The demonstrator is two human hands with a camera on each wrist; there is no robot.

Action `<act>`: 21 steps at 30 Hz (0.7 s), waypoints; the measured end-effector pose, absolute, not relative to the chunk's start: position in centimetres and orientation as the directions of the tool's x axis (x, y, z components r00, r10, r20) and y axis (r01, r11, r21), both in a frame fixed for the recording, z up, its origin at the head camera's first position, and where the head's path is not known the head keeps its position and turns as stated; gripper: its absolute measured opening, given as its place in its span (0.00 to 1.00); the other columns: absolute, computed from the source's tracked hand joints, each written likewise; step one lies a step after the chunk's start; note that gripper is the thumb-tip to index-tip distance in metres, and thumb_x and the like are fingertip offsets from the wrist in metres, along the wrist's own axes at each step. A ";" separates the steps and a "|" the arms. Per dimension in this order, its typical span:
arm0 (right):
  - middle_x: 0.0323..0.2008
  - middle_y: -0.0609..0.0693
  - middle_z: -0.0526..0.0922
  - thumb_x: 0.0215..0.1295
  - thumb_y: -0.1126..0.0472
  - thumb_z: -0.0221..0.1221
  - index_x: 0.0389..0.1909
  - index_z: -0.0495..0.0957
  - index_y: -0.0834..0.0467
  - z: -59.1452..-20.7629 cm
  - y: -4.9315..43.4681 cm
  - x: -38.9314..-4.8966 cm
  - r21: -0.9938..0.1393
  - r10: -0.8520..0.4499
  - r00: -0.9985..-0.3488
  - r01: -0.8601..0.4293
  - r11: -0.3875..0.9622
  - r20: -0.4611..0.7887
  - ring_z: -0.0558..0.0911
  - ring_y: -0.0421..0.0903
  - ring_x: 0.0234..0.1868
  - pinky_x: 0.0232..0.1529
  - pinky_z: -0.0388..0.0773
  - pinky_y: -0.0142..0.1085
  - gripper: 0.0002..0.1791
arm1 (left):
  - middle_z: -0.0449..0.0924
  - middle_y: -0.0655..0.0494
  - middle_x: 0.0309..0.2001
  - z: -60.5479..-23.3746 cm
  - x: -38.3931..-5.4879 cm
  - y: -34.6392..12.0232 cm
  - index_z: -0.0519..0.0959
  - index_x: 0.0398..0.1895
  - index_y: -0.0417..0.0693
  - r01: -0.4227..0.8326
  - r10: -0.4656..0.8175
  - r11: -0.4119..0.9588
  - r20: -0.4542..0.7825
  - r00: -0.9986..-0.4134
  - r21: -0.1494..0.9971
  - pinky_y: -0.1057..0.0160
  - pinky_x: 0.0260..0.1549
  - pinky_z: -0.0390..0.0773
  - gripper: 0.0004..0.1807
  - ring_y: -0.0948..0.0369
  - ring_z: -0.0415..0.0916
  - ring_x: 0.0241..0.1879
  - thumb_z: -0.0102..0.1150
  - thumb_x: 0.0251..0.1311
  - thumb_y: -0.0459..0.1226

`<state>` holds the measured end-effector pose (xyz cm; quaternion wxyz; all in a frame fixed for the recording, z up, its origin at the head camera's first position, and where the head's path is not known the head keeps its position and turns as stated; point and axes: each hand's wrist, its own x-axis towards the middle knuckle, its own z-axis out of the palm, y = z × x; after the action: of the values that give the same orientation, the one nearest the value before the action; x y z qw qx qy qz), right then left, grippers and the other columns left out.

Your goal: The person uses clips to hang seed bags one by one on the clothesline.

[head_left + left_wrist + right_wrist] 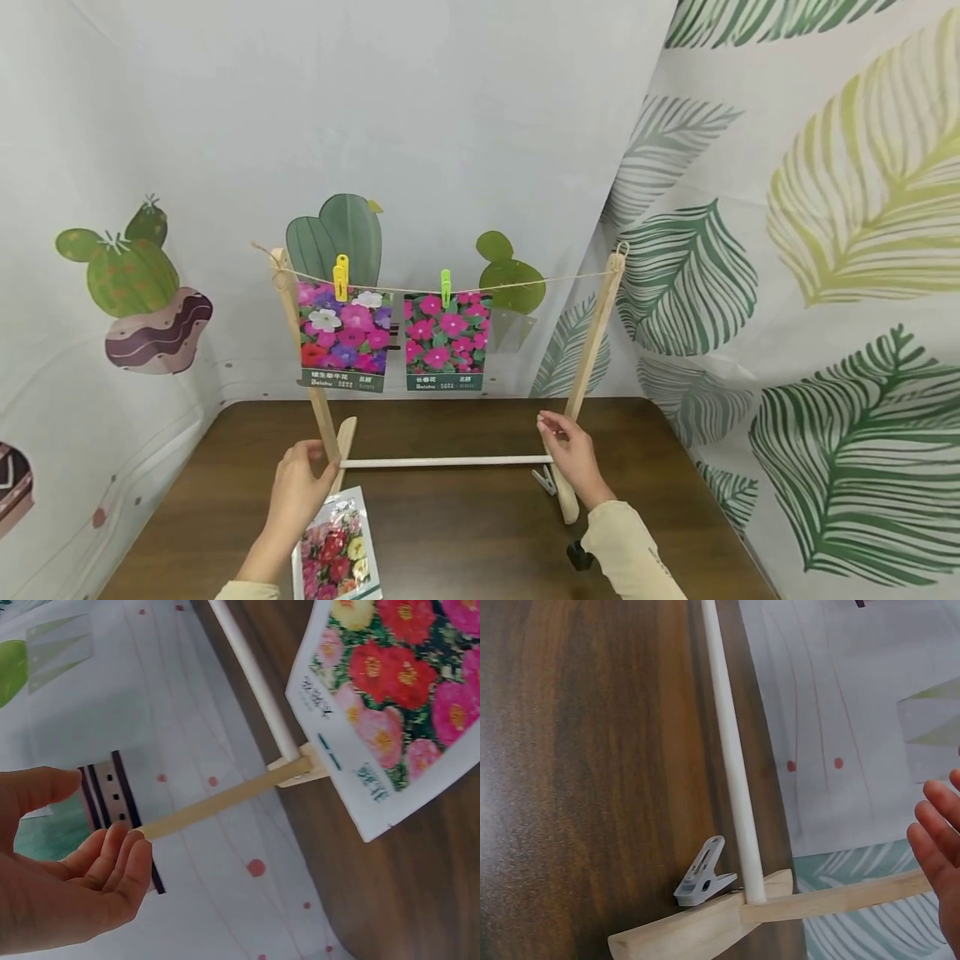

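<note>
A wooden drying rack stands on the table, its left post [322, 421] and right post [592, 358] joined low down by a white rod [450, 461]. From the string [547, 281] between the post tops hang two flower seed packets, a mixed-bloom packet [345, 329] under a yellow clip [341, 279] and a pink-flowered packet [447, 342] under a green clip [446, 287]. My left hand [298, 492] is beside the left post, its fingers loosely bent; contact is unclear. Beside the right post is my right hand [573, 454], fingers relaxed around nothing visible.
Another seed packet [337, 550] lies on the brown table [465, 533] near the left foot. A grey clip [701, 874] rests by the right foot [682, 930]. A small black object [579, 556] is by my right sleeve. Patterned cloth [487, 108] hangs behind.
</note>
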<state>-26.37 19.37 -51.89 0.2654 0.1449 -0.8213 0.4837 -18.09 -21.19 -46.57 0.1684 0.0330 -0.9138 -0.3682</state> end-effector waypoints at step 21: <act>0.37 0.57 0.81 0.63 0.66 0.62 0.51 0.76 0.71 -53.8 19.0 -26.9 -0.778 -0.085 -0.942 -0.317 0.543 0.325 0.81 0.54 0.38 0.38 0.79 0.38 0.18 | 0.68 0.18 0.46 -50.5 -18.8 -22.9 0.65 0.51 0.16 -0.060 -0.153 0.805 0.109 -0.982 0.591 0.37 0.47 0.67 0.32 0.27 0.66 0.45 0.65 0.51 0.35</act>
<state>-26.85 19.00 -53.83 0.1251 0.1155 -0.8693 0.4640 -18.79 -22.85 -50.47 0.0758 0.0561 -0.9469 -0.3073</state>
